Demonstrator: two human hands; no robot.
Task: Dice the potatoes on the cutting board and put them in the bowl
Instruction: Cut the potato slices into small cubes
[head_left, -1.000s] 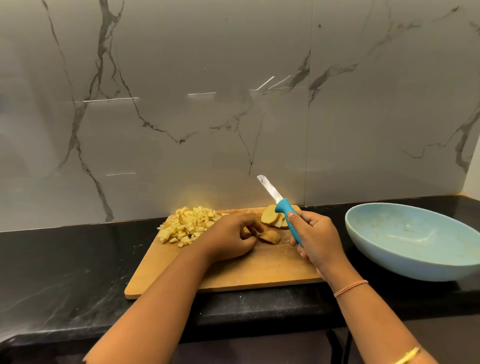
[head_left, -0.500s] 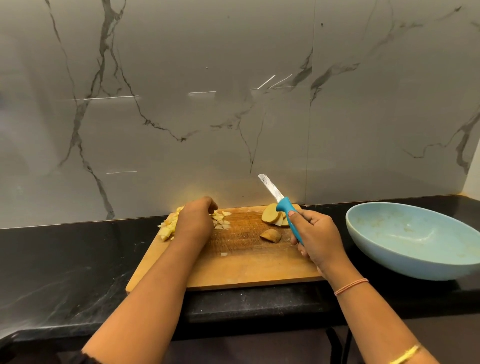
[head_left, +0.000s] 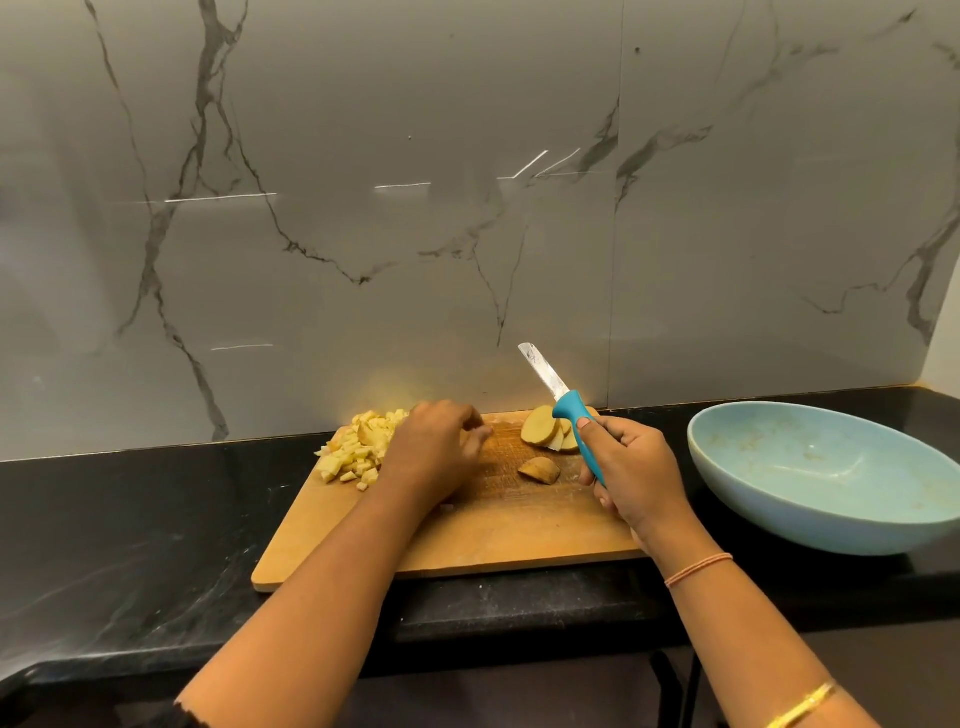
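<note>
Holding the knife (head_left: 563, 410) blade-up in the right hand (head_left: 634, 473), fingers clamped round the blue handle, tip aimed at upper centre of frame. At mid-board, left hand (head_left: 436, 449), fingers loosely bent, nothing visibly held, just right of the diced pile (head_left: 358, 449). Between the hands, potato slices (head_left: 540, 426) and one wedge (head_left: 540, 470), undiced; bowl (head_left: 810, 519) at right, no potato seen inside.

Likely faults: nicked fingertips if reaching under the raised blade; wedge slipping under the cut; dice spilling off the upper-left edge onto the counter (head_left: 130, 519) — pile already at the rim.

Keep the blade low. Sweep toward the bare lower half of the cutting board (head_left: 519, 535) — ample room there, little toward the wall (head_left: 467, 234).
</note>
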